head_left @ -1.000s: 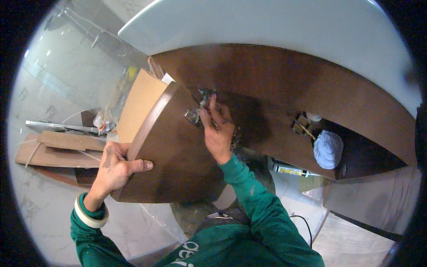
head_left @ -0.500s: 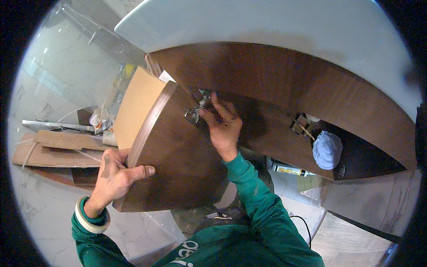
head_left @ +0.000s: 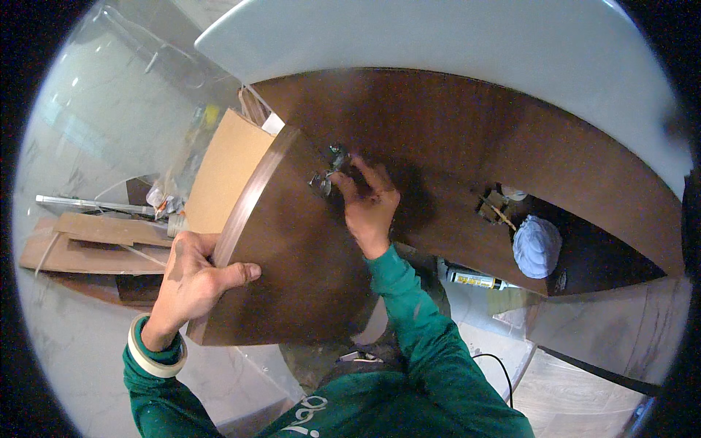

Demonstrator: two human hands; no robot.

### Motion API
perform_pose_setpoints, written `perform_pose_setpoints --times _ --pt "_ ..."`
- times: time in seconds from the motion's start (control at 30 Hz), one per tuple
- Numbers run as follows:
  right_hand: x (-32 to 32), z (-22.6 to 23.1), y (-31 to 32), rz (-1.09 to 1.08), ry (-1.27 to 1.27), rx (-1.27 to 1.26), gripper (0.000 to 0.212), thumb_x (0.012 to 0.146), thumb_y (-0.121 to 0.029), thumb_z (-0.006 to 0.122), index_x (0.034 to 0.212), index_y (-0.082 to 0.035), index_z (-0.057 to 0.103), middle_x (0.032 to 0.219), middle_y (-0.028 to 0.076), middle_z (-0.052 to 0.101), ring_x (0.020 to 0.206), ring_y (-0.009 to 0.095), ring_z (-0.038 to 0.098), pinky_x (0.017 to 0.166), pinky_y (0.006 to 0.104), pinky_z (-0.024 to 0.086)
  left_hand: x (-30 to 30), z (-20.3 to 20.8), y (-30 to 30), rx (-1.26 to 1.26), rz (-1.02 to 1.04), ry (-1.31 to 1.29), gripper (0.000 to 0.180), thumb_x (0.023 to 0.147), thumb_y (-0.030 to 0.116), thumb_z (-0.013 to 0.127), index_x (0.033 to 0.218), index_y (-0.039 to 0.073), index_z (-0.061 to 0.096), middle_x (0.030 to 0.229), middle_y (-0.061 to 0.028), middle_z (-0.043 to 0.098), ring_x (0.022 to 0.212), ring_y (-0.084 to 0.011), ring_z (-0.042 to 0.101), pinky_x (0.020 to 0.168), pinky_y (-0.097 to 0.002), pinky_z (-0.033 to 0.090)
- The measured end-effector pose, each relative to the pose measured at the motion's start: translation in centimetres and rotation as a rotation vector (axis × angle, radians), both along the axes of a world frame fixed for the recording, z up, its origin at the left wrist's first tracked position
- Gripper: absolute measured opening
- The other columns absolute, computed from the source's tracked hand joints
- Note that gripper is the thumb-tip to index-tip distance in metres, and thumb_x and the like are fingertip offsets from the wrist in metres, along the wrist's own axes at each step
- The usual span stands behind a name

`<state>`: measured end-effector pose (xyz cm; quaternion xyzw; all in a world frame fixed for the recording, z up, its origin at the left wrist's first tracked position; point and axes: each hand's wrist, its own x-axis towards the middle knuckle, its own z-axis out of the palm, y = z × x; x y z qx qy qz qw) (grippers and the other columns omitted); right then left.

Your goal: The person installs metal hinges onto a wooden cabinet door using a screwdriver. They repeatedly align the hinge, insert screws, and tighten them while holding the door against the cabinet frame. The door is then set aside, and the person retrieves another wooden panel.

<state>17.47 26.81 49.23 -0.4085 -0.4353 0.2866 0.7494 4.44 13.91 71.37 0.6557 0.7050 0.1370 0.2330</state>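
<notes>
The left hand (head_left: pixel 196 281) is closed on the edge of a brown wood-grain door panel (head_left: pixel 285 285), thumb flat on its face, the other fingers hidden behind. The panel is at the left end of the brown cabinet (head_left: pixel 453 117), under the pale countertop (head_left: pixel 438 36). The right hand (head_left: pixel 371 208) is half curled, thumb and forefinger at the metal hinge (head_left: pixel 321 182) between panel and cabinet; blur hides whether they pinch it.

The panel looks heavy for one hand, so if the left grip slips, it could sag or twist, bending the hinge or nipping the right fingertips. Its near corner could also chip if it drops. The blue bundle (head_left: pixel 538 247) sits near the opening's lower edge and could fall if the cabinet is jolted.

A sealant cartridge (head_left: pixel 476 279) below bears a yellow-and-dark label with small print, and the green sweatshirt (head_left: pixel 409 398) carries pale lettering across the chest, cut off by folds.
</notes>
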Motion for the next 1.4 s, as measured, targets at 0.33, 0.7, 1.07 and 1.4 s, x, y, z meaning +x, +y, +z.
perform_pose_setpoints --times 0.33,0.7,1.07,1.4 --pt "0.1 0.0 0.2 -0.022 0.017 -0.007 0.041 0.075 -0.023 0.08 0.108 -0.002 0.068 0.097 0.018 0.067 0.088 0.031 0.065 0.079 0.0387 0.051 -1.5 -1.1 -0.8 0.043 0.003 -0.121 0.021 0.074 0.016 0.072 0.077 -0.005 0.071 0.06 -0.001 0.061 0.058 -0.0075 0.05 0.054 -0.0272 0.041" --pt "-0.3 -0.4 0.3 -0.011 0.054 -0.001 0.039 0.073 -0.007 0.079 0.109 0.001 0.067 0.099 0.011 0.066 0.091 0.018 0.061 0.082 0.0281 0.047 -8.7 -10.9 -8.9 0.26 -0.257 -1.255 0.126 0.053 0.064 0.079 0.142 -0.009 0.029 0.145 -0.0226 0.037 0.134 -0.0344 0.038 0.113 -0.0455 0.027" --pt "-0.2 0.1 -0.7 0.034 0.089 0.057 0.048 0.076 -0.019 0.078 0.121 -0.009 0.065 0.095 0.012 0.066 0.088 0.026 0.062 0.082 0.0362 0.049 -2.8 -16.9 -7.5 1.089 0.284 -0.754 0.039 0.077 0.0 0.066 0.114 -0.007 0.056 0.11 -0.0167 0.063 0.094 -0.0268 0.061 0.087 -0.0413 0.049" --pt "0.1 0.5 -0.3 0.103 0.135 -0.018 0.041 0.072 -0.003 0.079 0.111 0.0 0.067 0.099 0.007 0.066 0.092 0.014 0.06 0.083 0.0283 0.048 -2.1 -18.0 -8.2 1.12 0.349 -0.773 0.038 0.08 -0.001 0.064 0.115 -0.006 0.053 0.112 -0.0184 0.06 0.097 -0.0257 0.059 0.089 -0.0401 0.047"
